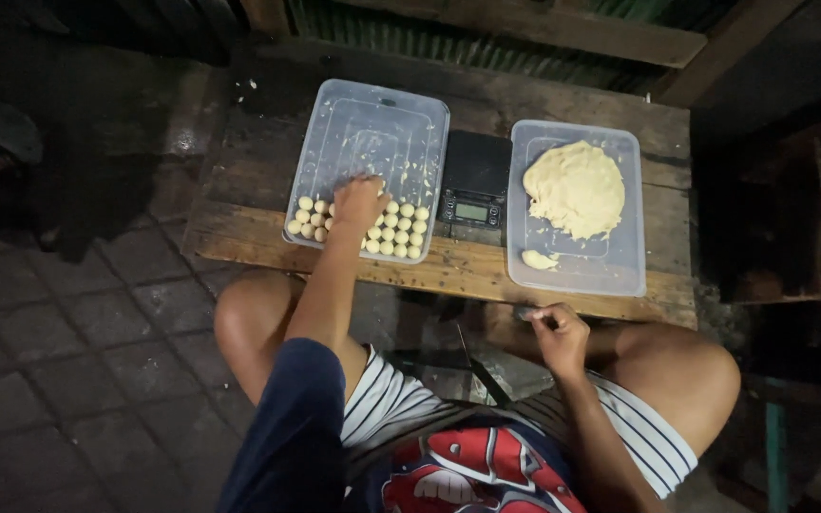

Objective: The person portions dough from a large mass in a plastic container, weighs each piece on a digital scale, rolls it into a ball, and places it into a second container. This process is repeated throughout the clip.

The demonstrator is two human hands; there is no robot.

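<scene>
The left hand (360, 199) is reached out over the left tray (372, 123), fingers curled down among the dough balls (401, 228); whether it grips one or only presses it into place cannot be told, since the fingers hide what is under them. The balls sit in neat rows along the tray's near edge, touching or just beside one another. To set a ball well here, it should go down in line with its row, close to its neighbours without squashing them, and the fingers should let go lightly so the round shape holds.

The right hand (557, 332) rests at the near edge of the table (448, 271), closed around a small dark thing that is too dim to make out.

Between the trays stands a black scale (473, 180). The right tray (620, 271) holds a big flat lump of dough (574, 188) toward its far end and a small torn piece (537, 258) near its near left corner.
</scene>
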